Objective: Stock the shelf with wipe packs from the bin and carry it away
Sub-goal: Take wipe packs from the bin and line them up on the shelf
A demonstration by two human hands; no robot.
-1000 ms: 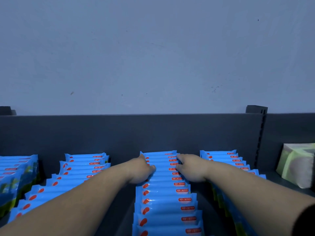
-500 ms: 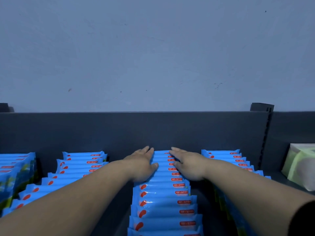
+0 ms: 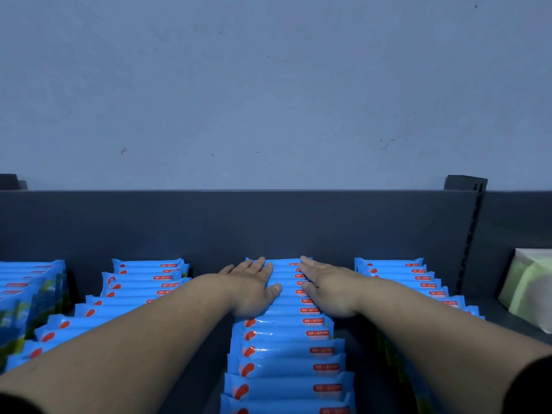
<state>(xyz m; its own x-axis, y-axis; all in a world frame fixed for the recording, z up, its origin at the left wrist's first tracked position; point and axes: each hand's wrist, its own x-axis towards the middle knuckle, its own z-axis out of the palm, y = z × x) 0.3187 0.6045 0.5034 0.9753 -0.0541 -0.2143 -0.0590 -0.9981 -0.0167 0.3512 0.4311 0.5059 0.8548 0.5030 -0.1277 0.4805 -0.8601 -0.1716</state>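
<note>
Both arms reach forward, palms down. The left hand (image 3: 251,282) lies flat on the far end of the middle row of wipe packs (image 3: 286,354), fingers straight and slightly spread. The right hand (image 3: 325,285) lies flat beside it on that row, fingers straight and close together. Neither grips a pack. Behind the row rises the shelf's back panel (image 3: 268,222). To its left stands the left row (image 3: 140,282), partly hidden by the forearm, and to its right the right row (image 3: 397,270), then a green pack (image 3: 531,291).
</note>
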